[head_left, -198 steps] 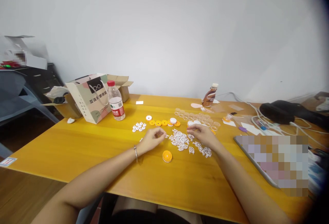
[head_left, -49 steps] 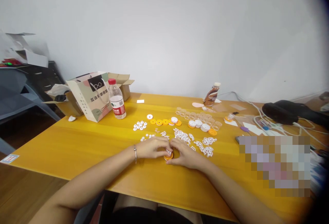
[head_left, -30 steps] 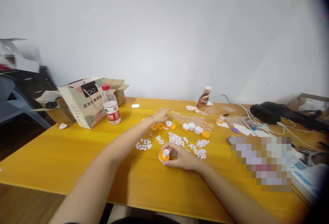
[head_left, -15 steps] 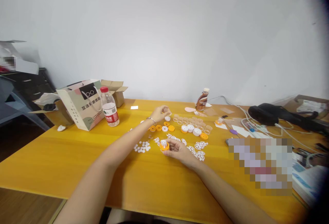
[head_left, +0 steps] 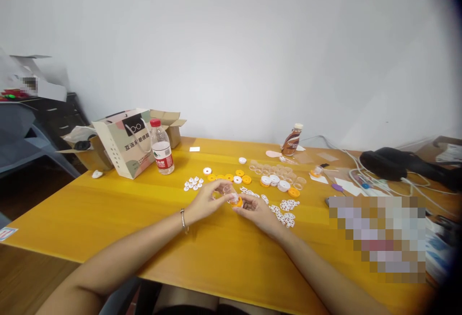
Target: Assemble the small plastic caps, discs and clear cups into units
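Note:
Low over the table, my right hand [head_left: 259, 213] is closed on an orange round cap [head_left: 237, 203] with a white part standing on top. My left hand [head_left: 208, 200] meets it from the left. Its fingers are closed around a small clear plastic cup [head_left: 227, 189], which is against or over the white part; the exact contact is too small to tell. Behind the hands lie orange and white round caps [head_left: 246, 179]. White lattice-like pieces [head_left: 289, 204] spread to the right of my right hand. Small white discs with short stems [head_left: 194, 183] are grouped beyond my left hand.
Several clear cups [head_left: 299, 183] stand in rows behind the white caps [head_left: 283, 186]. A water bottle [head_left: 162, 151] and a paper bag [head_left: 124, 146] are at the left. A brown drink bottle [head_left: 291, 140] stands at the back, with cables [head_left: 355, 161] and papers at the right.
My left hand has come back from the cups at the rear, bringing a clear cup to the orange cap. My right hand keeps its hold. The view has shifted slightly left.

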Demonstrator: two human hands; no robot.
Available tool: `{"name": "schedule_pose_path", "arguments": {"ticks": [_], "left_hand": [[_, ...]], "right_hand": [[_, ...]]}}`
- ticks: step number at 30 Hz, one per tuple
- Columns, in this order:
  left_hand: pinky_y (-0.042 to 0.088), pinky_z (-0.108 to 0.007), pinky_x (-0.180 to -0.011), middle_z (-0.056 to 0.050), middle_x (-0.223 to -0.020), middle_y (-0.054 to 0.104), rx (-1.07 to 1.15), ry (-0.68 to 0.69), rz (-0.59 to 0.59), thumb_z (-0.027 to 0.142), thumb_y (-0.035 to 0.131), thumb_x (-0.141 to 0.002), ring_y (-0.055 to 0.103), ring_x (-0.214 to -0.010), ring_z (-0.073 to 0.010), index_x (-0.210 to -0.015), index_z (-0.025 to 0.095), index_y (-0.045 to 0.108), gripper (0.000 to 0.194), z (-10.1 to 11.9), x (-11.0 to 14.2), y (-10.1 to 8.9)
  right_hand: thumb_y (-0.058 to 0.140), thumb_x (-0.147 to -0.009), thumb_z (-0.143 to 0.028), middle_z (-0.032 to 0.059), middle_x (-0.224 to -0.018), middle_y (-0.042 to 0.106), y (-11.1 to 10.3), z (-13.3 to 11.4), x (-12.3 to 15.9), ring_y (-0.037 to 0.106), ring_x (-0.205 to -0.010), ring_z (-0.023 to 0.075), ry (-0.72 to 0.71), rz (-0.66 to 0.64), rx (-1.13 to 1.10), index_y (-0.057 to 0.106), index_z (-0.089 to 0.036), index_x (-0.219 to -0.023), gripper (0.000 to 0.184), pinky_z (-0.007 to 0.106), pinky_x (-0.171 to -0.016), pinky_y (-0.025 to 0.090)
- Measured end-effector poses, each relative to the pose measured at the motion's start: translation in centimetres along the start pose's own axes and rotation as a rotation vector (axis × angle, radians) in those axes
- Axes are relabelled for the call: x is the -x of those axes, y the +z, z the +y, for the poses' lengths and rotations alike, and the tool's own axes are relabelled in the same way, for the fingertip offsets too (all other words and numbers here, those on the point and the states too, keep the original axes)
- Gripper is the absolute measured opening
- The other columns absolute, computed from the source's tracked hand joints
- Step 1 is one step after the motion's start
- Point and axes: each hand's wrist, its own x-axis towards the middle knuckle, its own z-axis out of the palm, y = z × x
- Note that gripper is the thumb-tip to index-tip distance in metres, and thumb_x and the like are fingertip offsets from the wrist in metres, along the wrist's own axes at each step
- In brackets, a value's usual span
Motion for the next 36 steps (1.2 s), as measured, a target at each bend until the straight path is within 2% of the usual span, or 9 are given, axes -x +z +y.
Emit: {"name": "schedule_pose_path", "arguments": {"ticks": [12, 16, 18, 22, 24, 27, 29, 32, 36], "left_hand": [[0.041, -0.029, -0.083, -0.005, -0.093, 0.062, 0.114, -0.091, -0.005, 0.031, 0.058, -0.074, 0.056, -0.087, -0.0161, -0.095, 0.016, 0.056, 0.026, -0.7, 1.1, 0.9], [0.041, -0.030, -0.084, -0.008, -0.111, 0.056, 0.254, -0.059, -0.353, 0.029, 0.051, -0.080, 0.052, -0.101, -0.0183, -0.112, 0.020, 0.051, 0.033, 0.2, 0.4, -1.2], [0.041, -0.030, -0.085, -0.008, -0.123, 0.046, 0.205, -0.030, -0.411, 0.031, 0.052, -0.079, 0.047, -0.108, -0.0194, -0.120, 0.023, 0.043, 0.042, 0.5, 0.2, -2.0], [0.043, -0.033, -0.078, -0.009, -0.109, 0.054, -0.124, -0.047, -0.192, 0.037, 0.055, -0.076, 0.052, -0.094, -0.0190, -0.115, 0.021, 0.045, 0.043, 0.9, 0.3, -2.2], [0.041, -0.035, -0.082, -0.007, -0.098, 0.058, -0.247, 0.016, -0.258, 0.033, 0.047, -0.082, 0.053, -0.091, -0.0182, -0.105, 0.021, 0.052, 0.026, 1.3, 0.6, -2.1], [0.031, -0.040, -0.096, -0.004, -0.115, 0.050, -0.292, 0.192, -0.470, 0.025, 0.038, -0.086, 0.042, -0.112, -0.0193, -0.101, 0.026, 0.055, 0.022, 1.9, 0.8, -2.2], [0.028, -0.041, -0.098, -0.006, -0.125, 0.042, -0.316, 0.187, -0.412, 0.028, 0.042, -0.085, 0.035, -0.119, -0.0208, -0.110, 0.026, 0.049, 0.026, 2.1, 0.8, -2.3], [0.039, -0.038, -0.088, -0.009, -0.110, 0.053, -0.358, 0.048, -0.257, 0.035, 0.044, -0.084, 0.049, -0.102, -0.0205, -0.113, 0.021, 0.045, 0.033, 1.9, 0.6, -2.4], [0.038, -0.035, -0.090, -0.007, -0.111, 0.052, -0.330, 0.148, -0.442, 0.028, 0.039, -0.086, 0.048, -0.104, -0.0184, -0.104, 0.023, 0.052, 0.022, 1.6, 0.6, -2.4]], "right_hand": [[0.056, -0.072, -0.039, -0.0006, -0.069, 0.056, 0.5, -0.8, 0.7, 0.043, -0.055, 0.0106, -0.115, 0.036, 0.316, 0.061, -0.019, -0.095, 0.031, 0.021, -0.052, 0.035], [0.052, -0.075, -0.041, 0.0004, -0.075, 0.059, 0.4, -1.1, 0.8, 0.049, -0.062, 0.0122, -0.079, -0.125, 0.166, 0.062, -0.017, -0.091, 0.030, 0.023, -0.058, 0.038], [0.052, -0.075, -0.041, 0.0014, -0.081, 0.061, 0.4, -1.2, 0.8, 0.051, -0.067, 0.0135, -0.094, -0.114, 0.152, 0.061, -0.018, -0.097, 0.032, 0.024, -0.061, 0.040], [0.056, -0.072, -0.038, -0.0006, -0.068, 0.057, 0.5, -1.2, 0.7, 0.044, -0.054, 0.0103, -0.105, -0.006, 0.332, 0.062, -0.019, -0.096, 0.032, 0.021, -0.051, 0.035], [0.055, -0.072, -0.037, -0.0020, -0.062, 0.053, 0.5, -0.9, 0.7, 0.040, -0.052, 0.0092, -0.105, -0.020, 0.379, 0.063, -0.019, -0.092, 0.028, 0.020, -0.048, 0.033], [0.054, -0.073, -0.037, -0.0032, -0.056, 0.048, 0.4, -0.7, 0.6, 0.038, -0.049, 0.0085, -0.103, -0.040, 0.386, 0.064, -0.018, -0.087, 0.026, 0.019, -0.046, 0.031], [0.055, -0.072, -0.035, -0.0030, -0.057, 0.049, 0.5, -0.6, 0.6, 0.038, -0.049, 0.0083, -0.105, -0.021, 0.384, 0.064, -0.018, -0.092, 0.028, 0.019, -0.047, 0.032], [0.057, -0.070, -0.033, -0.0019, -0.062, 0.052, 0.5, -0.8, 0.6, 0.041, -0.051, 0.0087, -0.109, 0.001, 0.396, 0.063, -0.019, -0.096, 0.030, 0.020, -0.049, 0.034], [0.055, -0.072, -0.035, -0.0021, -0.060, 0.052, 0.3, -0.8, 0.6, 0.040, -0.050, 0.0089, -0.106, -0.011, 0.410, 0.065, -0.020, -0.092, 0.027, 0.019, -0.048, 0.033]]}}
